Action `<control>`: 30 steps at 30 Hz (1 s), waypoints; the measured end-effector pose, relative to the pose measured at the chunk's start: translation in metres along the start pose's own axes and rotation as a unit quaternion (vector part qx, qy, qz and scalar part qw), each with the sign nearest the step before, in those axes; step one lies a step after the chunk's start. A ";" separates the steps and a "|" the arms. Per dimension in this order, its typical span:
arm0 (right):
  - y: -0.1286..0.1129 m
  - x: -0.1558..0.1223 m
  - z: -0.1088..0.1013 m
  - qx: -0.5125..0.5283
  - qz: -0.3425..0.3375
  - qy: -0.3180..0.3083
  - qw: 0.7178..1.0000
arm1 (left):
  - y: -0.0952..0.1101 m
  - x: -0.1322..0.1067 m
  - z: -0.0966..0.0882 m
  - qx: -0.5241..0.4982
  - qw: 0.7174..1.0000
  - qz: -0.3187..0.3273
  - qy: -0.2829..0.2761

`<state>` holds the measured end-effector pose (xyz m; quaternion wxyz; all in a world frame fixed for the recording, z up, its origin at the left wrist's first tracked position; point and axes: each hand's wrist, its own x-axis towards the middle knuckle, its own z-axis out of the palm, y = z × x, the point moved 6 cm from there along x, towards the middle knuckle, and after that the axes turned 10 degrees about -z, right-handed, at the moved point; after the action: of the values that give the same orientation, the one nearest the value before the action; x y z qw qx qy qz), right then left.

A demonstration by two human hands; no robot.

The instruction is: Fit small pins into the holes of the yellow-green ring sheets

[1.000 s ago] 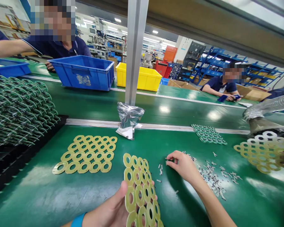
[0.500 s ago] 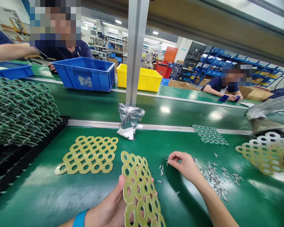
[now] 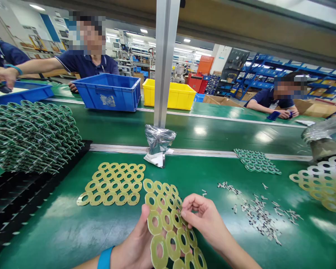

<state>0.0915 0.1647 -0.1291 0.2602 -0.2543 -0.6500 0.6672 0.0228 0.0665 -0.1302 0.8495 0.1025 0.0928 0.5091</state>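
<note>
A panel of joined yellow-green rings (image 3: 167, 220) rests tilted in my left hand (image 3: 134, 235). The thumb lies at its left edge, and the other fingers are behind it, partly seen through the holes. At the panel's right edge is my right hand (image 3: 203, 216), thumb and forefinger pinched together against a ring. Whatever the pinch may hold is too small or hidden to make out. To the right, many small white-and-black parts (image 3: 259, 215) lie scattered on the green table. A similar ring panel (image 3: 115, 185) lies flat to the left.
A rack of green circuit boards (image 3: 33, 134) stands at left. A silver bag (image 3: 159, 140) sits by the metal post (image 3: 165, 63). Further right are a green board panel (image 3: 256, 160) and more ring panels (image 3: 322, 183). Blue (image 3: 109, 91) and yellow (image 3: 182, 96) bins stand beyond, near co-workers.
My right hand has moved left and toward me, from the loose parts to the right edge of the ring panel. My left hand still holds the panel. The view has shifted slightly.
</note>
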 end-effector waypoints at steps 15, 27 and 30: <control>0.003 0.000 0.000 -0.012 0.007 -0.007 1.000 | 0.001 0.002 0.007 0.007 1.000 0.003 -0.005; 0.004 0.000 0.000 -0.006 0.005 0.002 1.000 | -0.001 0.002 0.001 0.013 1.000 0.008 0.001; 0.006 0.000 0.000 -0.008 0.000 0.001 1.000 | 0.000 0.002 0.002 0.018 1.000 0.005 -0.002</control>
<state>0.0913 0.1645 -0.1351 0.2588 -0.2574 -0.6550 0.6617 0.0242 0.0677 -0.1288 0.8450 0.1194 0.1001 0.5116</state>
